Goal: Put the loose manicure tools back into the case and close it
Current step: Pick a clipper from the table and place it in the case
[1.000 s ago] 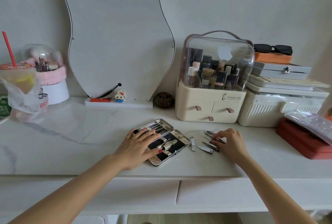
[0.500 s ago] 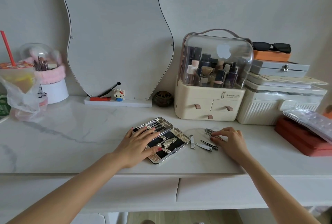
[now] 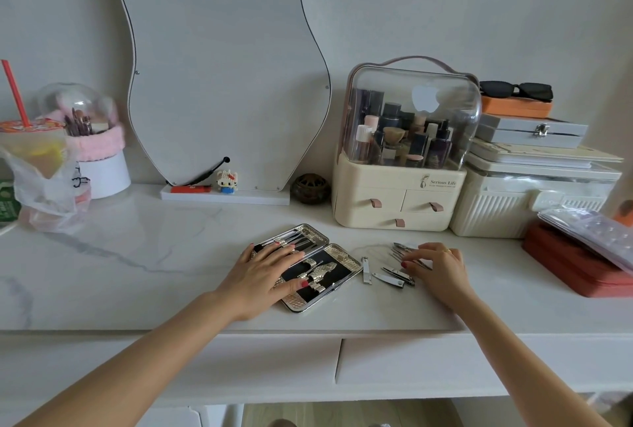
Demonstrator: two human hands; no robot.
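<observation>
The silver manicure case [image 3: 342, 257] lies open flat on the marble desk, black lining up, with several tools strapped inside. My left hand [image 3: 263, 276] rests flat on it, fingers straight across the hinge and left half. Right of the case lie loose steel tools: a small nail clipper [image 3: 366, 270], two larger clippers [image 3: 394, 278] and a bunch of thin tools [image 3: 399, 250]. My right hand [image 3: 436, 265] hovers over that bunch, fingertips bent down onto the thin tools; whether they pinch one is unclear.
A cream cosmetics organiser [image 3: 400, 200] and a white ribbed box [image 3: 513, 200] stand behind the tools. A red case [image 3: 575, 265] with a clear tray sits at right. A wavy mirror [image 3: 222, 67], a brush pot [image 3: 99, 166] and a bagged drink [image 3: 37, 166] stand further left.
My right hand has shifted slightly back and left over the thin tools. The left hand and the case have stayed put.
</observation>
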